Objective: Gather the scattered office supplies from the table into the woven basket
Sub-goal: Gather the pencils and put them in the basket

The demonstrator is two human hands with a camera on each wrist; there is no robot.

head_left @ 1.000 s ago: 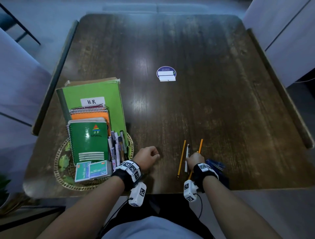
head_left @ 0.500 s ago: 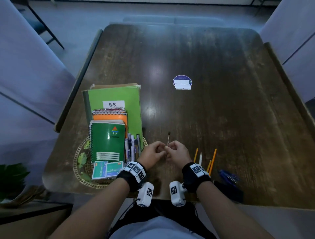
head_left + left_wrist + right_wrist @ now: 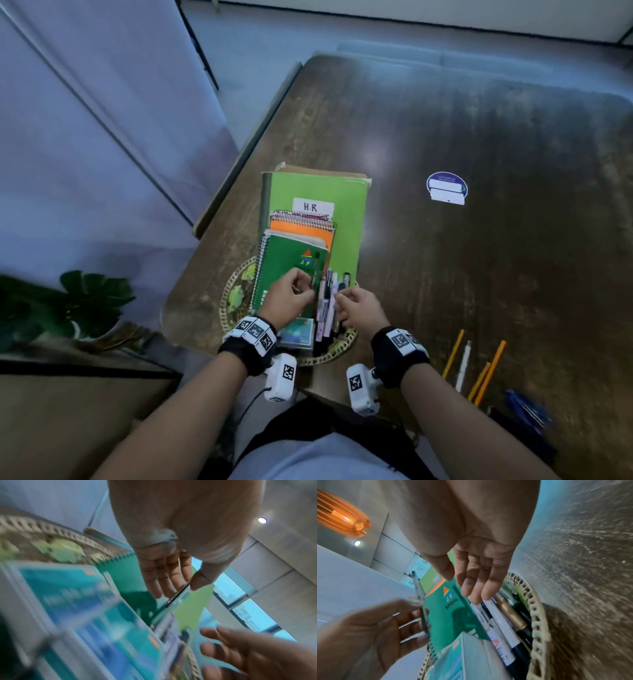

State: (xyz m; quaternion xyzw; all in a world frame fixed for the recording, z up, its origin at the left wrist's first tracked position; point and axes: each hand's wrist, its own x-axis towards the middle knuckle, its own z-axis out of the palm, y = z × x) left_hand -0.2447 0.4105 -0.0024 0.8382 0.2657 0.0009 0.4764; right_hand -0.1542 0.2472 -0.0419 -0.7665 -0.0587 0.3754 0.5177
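Over the basket (image 3: 337,351) at the desk's (image 3: 479,274) near-left corner, the left hand (image 3: 289,301) pinches a pen (image 3: 314,274) between thumb and fingers, the pen held above the green spiral notebook (image 3: 287,263). The right hand (image 3: 359,308) hovers just beside it with its fingers loose and straight, holding nothing, above the row of pens (image 3: 330,308) lying in the basket. Under the notebook lie an orange notebook (image 3: 301,228) and a green folder (image 3: 342,205). Near the desk's front edge, to the right and well apart from the basket, lie pencils (image 3: 486,370) and a white pen (image 3: 463,365).
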